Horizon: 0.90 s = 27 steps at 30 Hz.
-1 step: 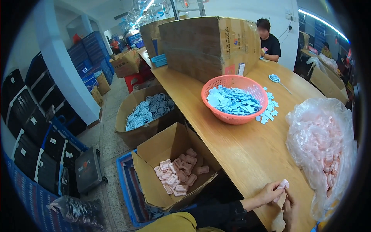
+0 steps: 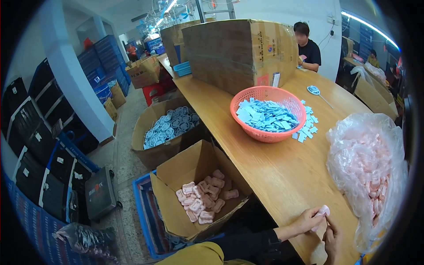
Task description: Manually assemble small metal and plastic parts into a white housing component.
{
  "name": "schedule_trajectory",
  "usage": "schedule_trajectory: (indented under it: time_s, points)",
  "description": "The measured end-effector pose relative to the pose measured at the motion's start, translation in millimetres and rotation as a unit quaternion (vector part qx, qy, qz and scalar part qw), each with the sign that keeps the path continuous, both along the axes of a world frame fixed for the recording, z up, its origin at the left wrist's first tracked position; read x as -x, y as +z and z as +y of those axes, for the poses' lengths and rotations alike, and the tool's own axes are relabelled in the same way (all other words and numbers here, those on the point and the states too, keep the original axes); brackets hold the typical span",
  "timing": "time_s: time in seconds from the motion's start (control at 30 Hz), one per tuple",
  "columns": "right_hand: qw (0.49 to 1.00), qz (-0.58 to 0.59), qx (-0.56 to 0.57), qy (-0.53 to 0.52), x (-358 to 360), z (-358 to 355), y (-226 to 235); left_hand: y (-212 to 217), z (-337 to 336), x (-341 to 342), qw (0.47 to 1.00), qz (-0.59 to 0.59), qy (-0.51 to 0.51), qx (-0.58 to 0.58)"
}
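At the near edge of the table, my left hand (image 2: 305,222) pinches a small pale pink plastic piece (image 2: 324,210) between thumb and fingers. Close against it on the right is my right hand (image 2: 330,240), its fingers curled in and their tips at the piece's lower side. What those tips grip, if anything, is too small to make out. To the right of both hands lies a clear plastic bag (image 2: 353,152) full of similar pink pieces. Below the table edge on the left, an open cardboard box (image 2: 174,168) holds several rounded pink pieces (image 2: 207,201).
A coral plastic basket (image 2: 268,136) of light blue flat pieces stands on the table (image 2: 282,176), with more pieces (image 2: 309,126) spilled beside it. Behind is a large cardboard box (image 2: 216,55). Another box (image 2: 141,132) holds blue rings. A person (image 2: 308,51) sits across the table.
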State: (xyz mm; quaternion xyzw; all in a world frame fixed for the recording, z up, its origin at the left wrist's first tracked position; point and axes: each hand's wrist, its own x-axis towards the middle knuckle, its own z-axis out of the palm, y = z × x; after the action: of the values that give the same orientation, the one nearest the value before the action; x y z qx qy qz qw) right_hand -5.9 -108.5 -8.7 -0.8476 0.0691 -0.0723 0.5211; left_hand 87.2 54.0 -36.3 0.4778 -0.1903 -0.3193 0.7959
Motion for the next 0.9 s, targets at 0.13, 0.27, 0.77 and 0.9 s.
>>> schedule_trajectory:
  time_s: [0.13,0.27,0.77,0.9]
  points:
    - [0.984,0.050,-0.168,0.028,13,-2,43,9,-1,6,0.985,-0.074,0.153,0.014]
    - [0.985,0.101,-0.120,0.074,17,6,64,11,2,4,0.971,-0.234,0.054,0.008]
    - [0.956,0.166,-0.234,0.064,47,-1,78,34,2,23,0.990,-0.054,-0.105,0.082]
    - [0.946,0.166,-0.275,0.035,58,-4,73,43,3,35,0.989,-0.055,-0.102,0.096]
